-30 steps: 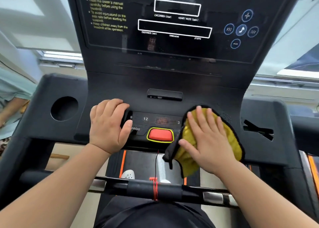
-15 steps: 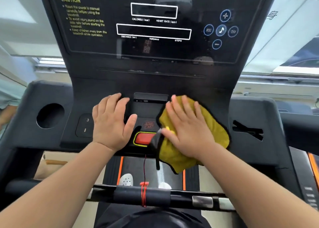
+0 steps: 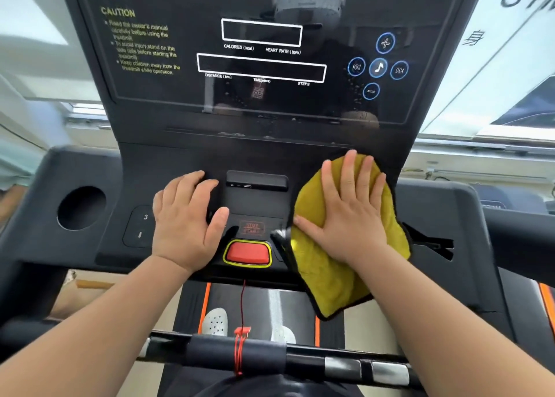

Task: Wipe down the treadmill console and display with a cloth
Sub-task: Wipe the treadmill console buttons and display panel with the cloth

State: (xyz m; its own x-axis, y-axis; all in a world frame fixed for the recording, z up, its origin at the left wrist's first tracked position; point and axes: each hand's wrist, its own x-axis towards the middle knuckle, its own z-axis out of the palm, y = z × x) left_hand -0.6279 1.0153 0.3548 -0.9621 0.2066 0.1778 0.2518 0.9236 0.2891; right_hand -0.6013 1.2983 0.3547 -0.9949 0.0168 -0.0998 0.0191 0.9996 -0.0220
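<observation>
The black treadmill console (image 3: 258, 156) fills the view, with its dark glossy display (image 3: 261, 66) above. A yellow cloth with a black edge (image 3: 336, 279) lies on the right half of the lower button panel. My right hand (image 3: 351, 213) presses flat on the cloth, fingers spread, its tips near the ledge under the display. The cloth's lower corner hangs off the console's front edge. My left hand (image 3: 189, 219) rests palm down on the panel left of the red stop button (image 3: 247, 252), holding nothing.
A round cup holder (image 3: 81, 207) is sunk in the left wing, a slot (image 3: 429, 243) in the right wing. The front handlebar (image 3: 270, 354) carries a red safety cord (image 3: 240, 345). White shoes (image 3: 214, 321) stand on the belt below. Windows lie behind both sides.
My right hand has slid the cloth from the panel's middle to the right and up toward the display ledge. The left hand stays on the panel.
</observation>
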